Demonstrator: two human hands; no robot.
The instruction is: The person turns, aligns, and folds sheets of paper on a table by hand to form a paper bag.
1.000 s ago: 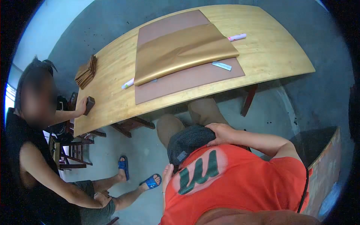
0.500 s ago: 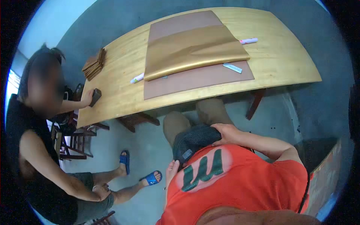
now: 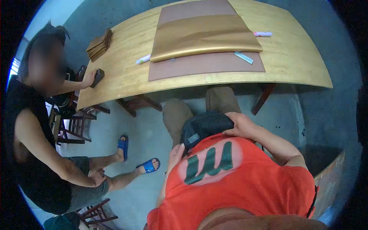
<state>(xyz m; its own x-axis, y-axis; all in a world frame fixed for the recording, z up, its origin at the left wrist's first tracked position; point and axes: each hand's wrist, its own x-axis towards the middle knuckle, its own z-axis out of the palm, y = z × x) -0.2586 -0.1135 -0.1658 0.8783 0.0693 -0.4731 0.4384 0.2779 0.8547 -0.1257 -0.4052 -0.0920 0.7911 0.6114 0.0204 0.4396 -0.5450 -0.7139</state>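
Observation:
A black mesh item (image 3: 207,127) lies across my lap, against the red shirt (image 3: 245,172). My right hand (image 3: 238,124) grips its right end, thumb on the near side. At its lower left end my left hand (image 3: 176,154) pinches the edge. Beyond my knees stands a wooden table (image 3: 299,57) with a brown mat (image 3: 207,69) on it. A gold sheet (image 3: 203,36) is folded over the mat. Near the sheet's front right edge lies a small silvery strip (image 3: 243,58). Pink-and-white roll ends show at the left (image 3: 143,59) and right (image 3: 263,34) of the sheet.
At the left sits another person (image 3: 42,153) in dark clothes and blue slippers, one hand on a dark block (image 3: 97,78) at the table's edge. A stack of brown pieces (image 3: 99,45) lies on the table's left end. Wooden stools (image 3: 73,128) stand at the left.
The view has shifted, so the table appears higher in the picture. Both my hands stay on the black mesh item. A stool has come into view at the lower left.

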